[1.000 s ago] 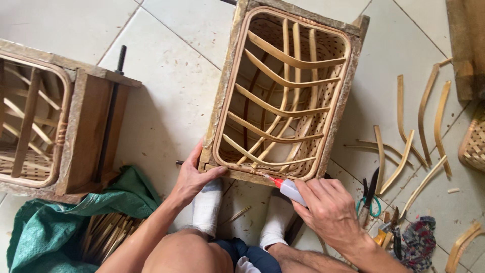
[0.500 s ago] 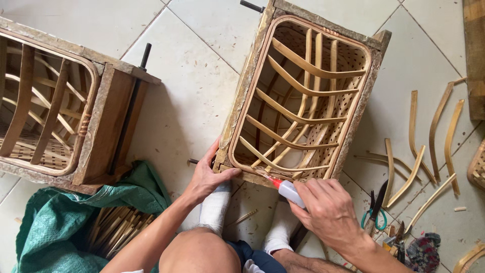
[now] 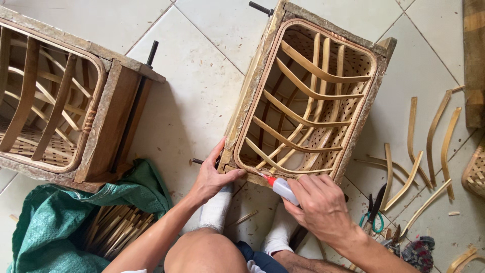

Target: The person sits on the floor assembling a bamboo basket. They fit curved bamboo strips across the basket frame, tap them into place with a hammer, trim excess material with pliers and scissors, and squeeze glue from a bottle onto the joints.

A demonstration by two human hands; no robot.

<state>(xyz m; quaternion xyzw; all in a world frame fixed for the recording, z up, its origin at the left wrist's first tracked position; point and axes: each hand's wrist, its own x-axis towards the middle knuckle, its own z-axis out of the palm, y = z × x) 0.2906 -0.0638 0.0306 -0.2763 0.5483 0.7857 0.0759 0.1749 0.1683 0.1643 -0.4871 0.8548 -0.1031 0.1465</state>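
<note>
A single head-worn camera looks steeply down, close over the person's knees, at the tiled floor (image 3: 202,101), wooden frames left and far.

Bright, even daylight, soft and diffuse. Mild glare on pale glazed floor tiles (image 3: 202,101) toward 12 o'clock. Soft shadow at 9 o'clock beside the weathered rectangular wooden mould holding a woven bamboo basket (image 3: 262,76). Sharp focus centrally; slight wide-angle stretching and softness near 3 and 9 o'clock edges.
</note>
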